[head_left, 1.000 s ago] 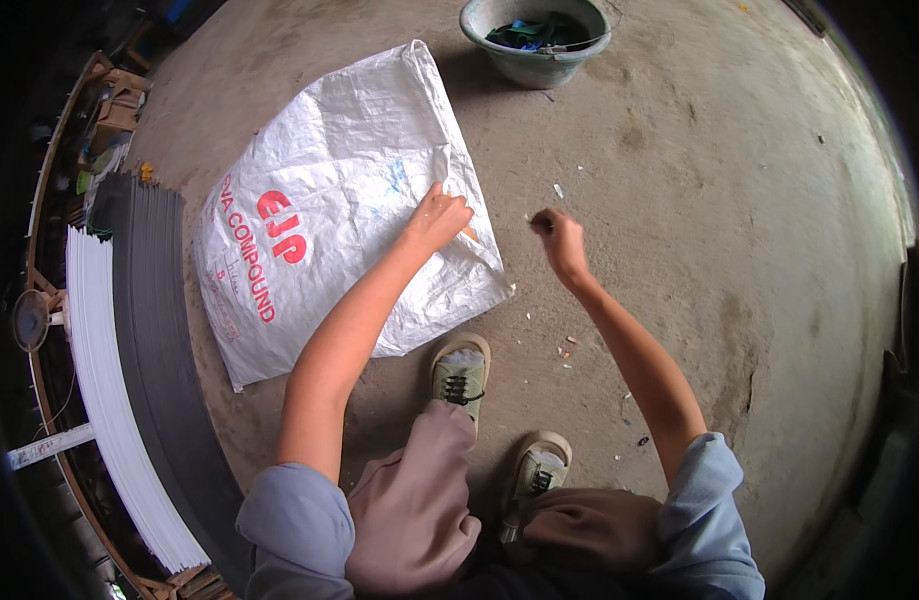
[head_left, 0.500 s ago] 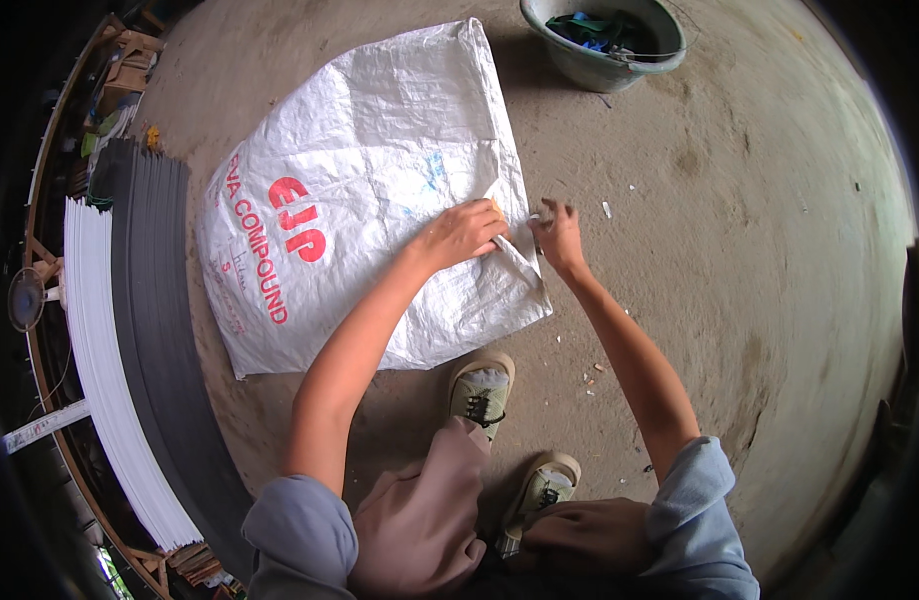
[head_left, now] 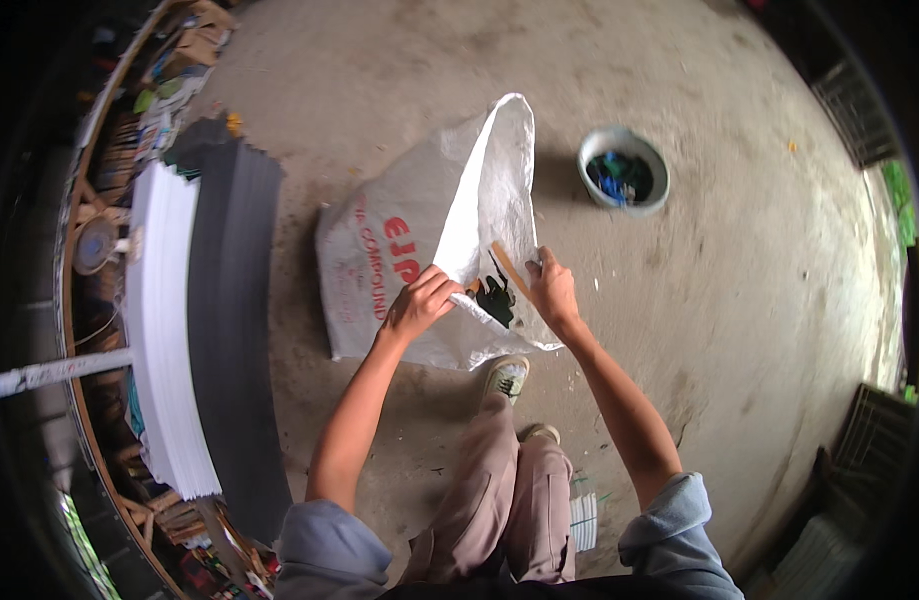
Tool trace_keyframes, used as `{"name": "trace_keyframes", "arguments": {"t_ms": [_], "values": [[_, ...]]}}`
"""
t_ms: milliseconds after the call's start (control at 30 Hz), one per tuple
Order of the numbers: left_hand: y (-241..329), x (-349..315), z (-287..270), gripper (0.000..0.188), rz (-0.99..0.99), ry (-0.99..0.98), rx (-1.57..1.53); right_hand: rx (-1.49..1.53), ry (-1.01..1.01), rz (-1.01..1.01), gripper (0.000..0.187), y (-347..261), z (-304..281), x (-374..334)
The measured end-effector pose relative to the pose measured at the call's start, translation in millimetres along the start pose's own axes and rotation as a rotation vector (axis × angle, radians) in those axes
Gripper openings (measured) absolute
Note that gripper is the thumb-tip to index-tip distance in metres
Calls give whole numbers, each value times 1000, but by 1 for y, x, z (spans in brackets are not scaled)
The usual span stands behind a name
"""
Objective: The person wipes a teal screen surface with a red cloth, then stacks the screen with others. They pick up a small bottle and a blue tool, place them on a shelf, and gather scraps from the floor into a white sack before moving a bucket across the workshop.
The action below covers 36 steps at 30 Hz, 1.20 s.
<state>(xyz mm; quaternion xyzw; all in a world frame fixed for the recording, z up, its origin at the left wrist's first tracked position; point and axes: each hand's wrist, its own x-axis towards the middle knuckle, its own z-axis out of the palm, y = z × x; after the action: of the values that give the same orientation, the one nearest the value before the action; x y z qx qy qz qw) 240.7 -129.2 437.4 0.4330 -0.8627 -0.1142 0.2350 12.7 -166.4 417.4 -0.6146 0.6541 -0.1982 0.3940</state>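
A large white woven sack (head_left: 375, 290) with red lettering stands on the floor, its mouth spread wide and facing me. On the near left of the mouth, my left hand (head_left: 423, 300) is closed round the sack's edge. My right hand (head_left: 552, 288) grips the opposite edge on the right, fingers pinched on it. Inside the opening lie dark green or black scraps (head_left: 497, 300) and a tan strip (head_left: 510, 268); the sack's deeper inside is hidden from me.
Right of the sack's far end stands a grey-green basin (head_left: 660, 190) holding blue and dark pieces. Tall stacks of white sheets (head_left: 165, 330) and dark grey sheets (head_left: 235, 330) line the left. A bundle of pale sheets (head_left: 584, 520) lies on the floor beside my legs.
The sack lay flat with its mouth nearly closed; now it is raised and pulled open. My hands have moved apart, and my view is higher up.
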Motion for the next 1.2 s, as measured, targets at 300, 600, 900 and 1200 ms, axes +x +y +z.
{"name": "trace_keyframes", "arguments": {"t_ms": [300, 600, 900, 1200], "values": [[13, -16, -289, 25, -275, 218, 338, -92, -119, -315, 28, -275, -46, 2], [73, 22, -440, 26, -162, 527, 408, -100, 33, -734, 20, -413, -198, -16], [244, 260, -353, 23, 493, 523, -19, -189, 175, -393, 19, -308, -441, -183], [578, 367, -162, 25, 981, 231, -517, -105, 732, -31, 18, -86, -588, -442]]}}
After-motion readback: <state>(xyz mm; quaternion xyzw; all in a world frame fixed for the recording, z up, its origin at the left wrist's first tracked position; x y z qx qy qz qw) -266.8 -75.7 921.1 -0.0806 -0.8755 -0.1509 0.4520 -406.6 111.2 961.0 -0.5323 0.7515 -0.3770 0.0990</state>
